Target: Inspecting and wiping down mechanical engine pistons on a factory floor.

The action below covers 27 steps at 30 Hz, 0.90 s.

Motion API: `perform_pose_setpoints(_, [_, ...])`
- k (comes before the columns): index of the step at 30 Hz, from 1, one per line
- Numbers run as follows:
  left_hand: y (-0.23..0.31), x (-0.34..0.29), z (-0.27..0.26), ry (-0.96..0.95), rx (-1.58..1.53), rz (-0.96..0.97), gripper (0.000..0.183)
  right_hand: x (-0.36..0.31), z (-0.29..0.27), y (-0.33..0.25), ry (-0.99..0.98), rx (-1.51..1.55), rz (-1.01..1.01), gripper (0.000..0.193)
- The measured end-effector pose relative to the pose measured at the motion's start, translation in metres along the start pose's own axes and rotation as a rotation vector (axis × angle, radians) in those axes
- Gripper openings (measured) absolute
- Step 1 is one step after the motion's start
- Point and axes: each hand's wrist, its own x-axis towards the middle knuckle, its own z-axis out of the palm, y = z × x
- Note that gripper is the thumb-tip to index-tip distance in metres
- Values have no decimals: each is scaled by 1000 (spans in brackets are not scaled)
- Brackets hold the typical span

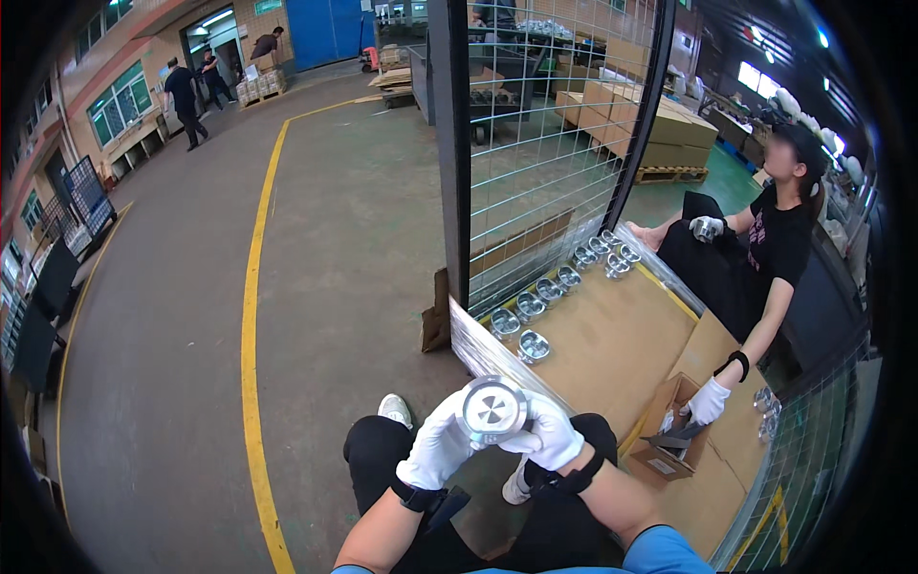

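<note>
Piston (pixel 492 409), left flank: the white-gloved left hand (pixel 435 450) curls round this side, pinching the metal; the piston is held up over the lap, between the knees, round face turned up toward the wearer.
Dark post: an upright (pixel 450 143) of the wire cage; seemingly it frames the mesh (pixel 545 177) that walls in the load.
Piston, right flank: the right hand (pixel 550 435) closes on the opposite side, pinching too (how its hidden fingers sit cannot be told); gripping from both flanks likely steadies the part and leaves its face uncovered.
Standing pistons: a row (pixel 529 306) lines the mesh side, mostly spaced singly, presumably so that they do not knock together.
Cardboard sheet: a flat brown layer (pixel 617 320) beneath them, probably there as padding and a level base.
Open carton: a small brown box (pixel 666 461) on the right of the sheet, within reach of the co-worker (pixel 784 230), whose nearer gloved hand (pixel 708 402) dips inside (its grip is unclear); the farther hand (pixel 719 227) holds another piston (pixel 705 230).
Far-right pistons: a few more (pixel 768 413) beside the mesh.
</note>
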Motion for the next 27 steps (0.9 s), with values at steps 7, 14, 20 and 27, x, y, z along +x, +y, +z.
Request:
perform_pose_setpoints(7, [-8, 6, 3, 78, 24, -47, 68, 2, -28, 4, 78, -141, -56, 20])
perform_pose_setpoints(14, [-11, 15, 20, 215, -46, -72, 56, -2, -15, -2, 210, -113, -88, 17])
perform_pose_setpoints(20, [-15, 19, 13, 137, -73, -73, 58, -6, -16, -7, 168, -48, -71, 16])
perform_pose_setpoints(27, [-19, 23, 10, 110, -146, -51, 62, -7, -19, -5, 183, -29, -81, 18])
